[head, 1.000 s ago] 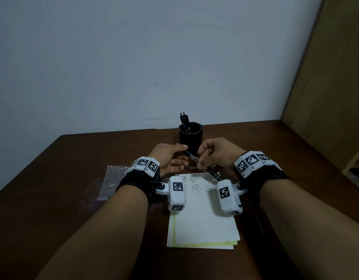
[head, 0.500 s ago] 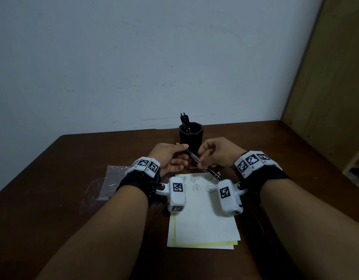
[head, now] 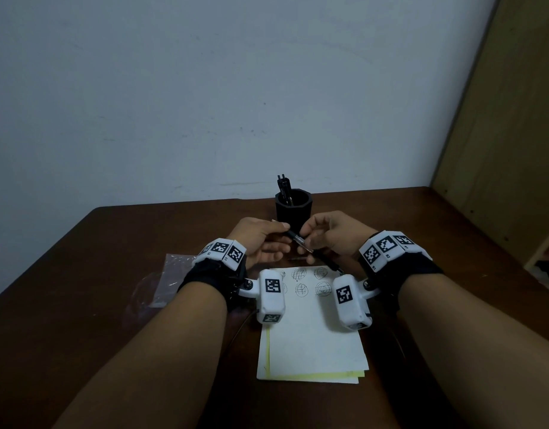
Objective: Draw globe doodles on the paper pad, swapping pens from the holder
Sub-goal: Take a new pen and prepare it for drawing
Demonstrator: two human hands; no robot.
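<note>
Step in hand, by judgement: pen swap, with a cap pulled off or pushed onto the pen [head: 299,241]; cannot tell which. Locate the pen slanted in the air between both hands, above the far edge of the paper pad [head: 310,342] and just in front of the pen holder [head: 293,212]. Read the left hand [head: 261,241] as a closed grip, thumb and fingers pinching the dark far end of the pen. Read the right hand [head: 332,235] as a closed grip on the barrel, beside the clear middle section. Note two rows of globe doodles [head: 299,274] at the top of the pad and blank sheet below; judge the task partly done.

To do the step well:

- Pull or push straight along the pen's axis, never across it, to avoid bending the cap or jerking the tip.
- Brace both wrists close together, as positioned now, for short and controlled travel.
- Point the writing end away from the doodles to prevent stray marks.
- Allow for the holder standing just behind the knuckles, with more pens [head: 284,187] upright inside; likely to tip if struck.
- Mind the thin dark item [head: 298,259] that appears to lie on the surface [head: 97,274] under the hands, just beyond the pad; too small to identify.
- Check the pad's position before drawing again, with no hand resting on it at present.
</note>
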